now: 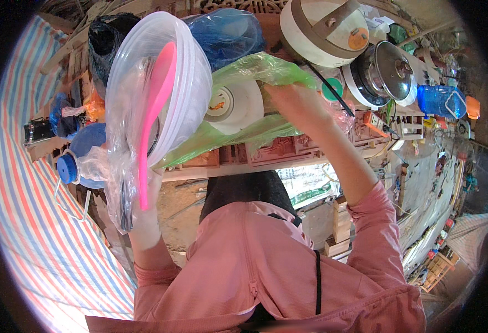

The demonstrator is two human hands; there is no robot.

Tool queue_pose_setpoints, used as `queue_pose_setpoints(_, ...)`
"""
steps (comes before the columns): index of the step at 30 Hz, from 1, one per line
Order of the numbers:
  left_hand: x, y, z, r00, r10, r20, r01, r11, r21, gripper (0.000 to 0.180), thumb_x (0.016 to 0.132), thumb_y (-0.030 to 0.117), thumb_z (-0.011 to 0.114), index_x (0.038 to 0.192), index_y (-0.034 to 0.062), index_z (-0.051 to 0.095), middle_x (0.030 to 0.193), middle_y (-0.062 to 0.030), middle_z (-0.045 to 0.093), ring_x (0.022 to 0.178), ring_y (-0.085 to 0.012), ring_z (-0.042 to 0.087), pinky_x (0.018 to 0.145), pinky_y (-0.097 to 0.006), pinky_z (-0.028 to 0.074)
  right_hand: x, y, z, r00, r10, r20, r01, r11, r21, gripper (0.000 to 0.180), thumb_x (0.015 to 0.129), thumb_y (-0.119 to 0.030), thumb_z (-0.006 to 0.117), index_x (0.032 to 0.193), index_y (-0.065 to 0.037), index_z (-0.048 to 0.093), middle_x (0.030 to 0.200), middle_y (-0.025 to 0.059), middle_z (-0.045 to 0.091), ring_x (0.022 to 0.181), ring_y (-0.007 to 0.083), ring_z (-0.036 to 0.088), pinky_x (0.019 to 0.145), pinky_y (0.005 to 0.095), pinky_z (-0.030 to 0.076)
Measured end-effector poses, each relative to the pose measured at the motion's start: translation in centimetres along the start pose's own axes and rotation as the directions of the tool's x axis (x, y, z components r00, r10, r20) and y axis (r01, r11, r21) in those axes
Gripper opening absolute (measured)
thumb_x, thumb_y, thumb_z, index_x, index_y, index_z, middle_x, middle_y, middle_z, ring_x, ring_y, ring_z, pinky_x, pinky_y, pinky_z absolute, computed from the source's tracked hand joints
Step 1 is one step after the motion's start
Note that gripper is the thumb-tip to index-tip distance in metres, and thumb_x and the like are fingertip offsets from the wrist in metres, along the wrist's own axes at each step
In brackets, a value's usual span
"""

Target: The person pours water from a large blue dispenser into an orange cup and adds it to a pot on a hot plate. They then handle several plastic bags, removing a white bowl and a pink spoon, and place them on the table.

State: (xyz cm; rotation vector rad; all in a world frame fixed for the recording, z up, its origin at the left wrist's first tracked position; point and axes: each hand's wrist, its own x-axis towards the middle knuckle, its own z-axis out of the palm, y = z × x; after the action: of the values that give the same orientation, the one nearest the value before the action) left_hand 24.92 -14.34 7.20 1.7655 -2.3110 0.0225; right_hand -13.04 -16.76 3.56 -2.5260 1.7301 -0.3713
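Note:
A stack of white translucent plastic bowls (191, 83) is tilted up at the left, with my left hand (154, 191) closed at its lower edge. The bowls hide most of that hand's fingers. A long pink spoon (156, 105) lies against the bowls, beside a clear plastic bag (123, 166) with slim metal utensils in it. My right hand (299, 108) is closed on the edge of a green plastic bag (255, 67), stretched across toward the bowls. Between the bag's sides shows a white round object (249, 105); I cannot tell whether it is inside.
The carved wooden table (271, 149) runs across in front. On it are a rice cooker (316, 33), a lidded pot (391, 69), a blue plastic bag (230, 36) and a power strip (375, 123). A blue-capped jug (67, 167) stands left, near a striped tarp (27, 183).

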Motion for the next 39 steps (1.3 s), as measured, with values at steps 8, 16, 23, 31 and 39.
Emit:
queue_pose_setpoints(8,0.5,1.4,0.0,0.918,-0.312,0.244,0.29,0.112,-0.95,0.048,0.09,0.03,0.067,0.126,0.008,0.045,0.111,-0.0083,0.054,0.097,-0.0174,0.058,0.083,-0.031,0.052,0.2,-4.6,4.9,0.98,-0.023,0.197,0.021,1.0,0.009,0.018,0.079,-0.007,0.06,0.097,-0.006,0.062,0.093,0.0103,0.064,0.092,0.0264,0.065,0.069,0.0371,0.058)
queue_pose_setpoints(16,1.7,3.7,-0.4,0.94,-0.175,0.294,0.279,-0.108,-0.954,0.033,0.095,0.027,0.058,0.123,0.0104,0.053,0.118,-0.0094,0.06,0.105,-0.0251,0.06,0.088,-0.041,0.051,0.7,-6.3,9.6,0.973,0.014,0.232,-0.047,0.989,0.14,0.017,0.079,-0.008,0.061,0.096,-0.007,0.063,0.093,0.0081,0.063,0.093,0.0277,0.063,0.074,0.0394,0.057)
queue_pose_setpoints(23,2.5,6.1,-1.6,0.933,-0.304,0.191,0.2,-0.002,-0.98,0.044,0.098,0.029,0.052,0.137,0.0097,0.045,0.136,-0.0114,0.051,0.118,-0.0253,0.055,0.094,-0.042,0.048,-2.3,-7.1,5.4,0.989,0.148,0.03,-0.146,0.892,0.428,0.024,0.083,-0.008,0.06,0.108,-0.01,0.061,0.095,0.0088,0.063,0.093,0.0294,0.063,0.077,0.0412,0.053)
queue_pose_setpoints(31,2.6,5.7,-2.6,0.897,-0.047,0.44,0.344,-0.551,-0.76,0.058,0.098,0.044,0.041,0.146,0.011,0.037,0.147,-0.0076,0.043,0.133,-0.0275,0.043,0.109,-0.052,0.033,-5.9,-6.7,1.5,0.791,0.556,-0.253,-0.473,0.82,0.322,0.073,0.071,-0.014,0.076,0.137,-0.014,0.046,0.133,0.0154,0.043,0.126,0.0427,0.035,0.106,0.0558,0.028)
queue_pose_setpoints(39,2.3,3.5,-2.6,0.959,-0.056,0.278,0.276,0.413,-0.868,0.057,0.098,0.043,0.042,0.144,0.0103,0.038,0.147,-0.0082,0.042,0.131,-0.0275,0.042,0.105,-0.054,0.035,-9.5,-5.6,3.4,0.939,0.337,-0.061,-0.327,0.935,0.139,0.063,0.071,-0.003,0.064,0.132,-0.012,0.052,0.139,0.0137,0.043,0.127,0.0415,0.039,0.108,0.0519,0.032)
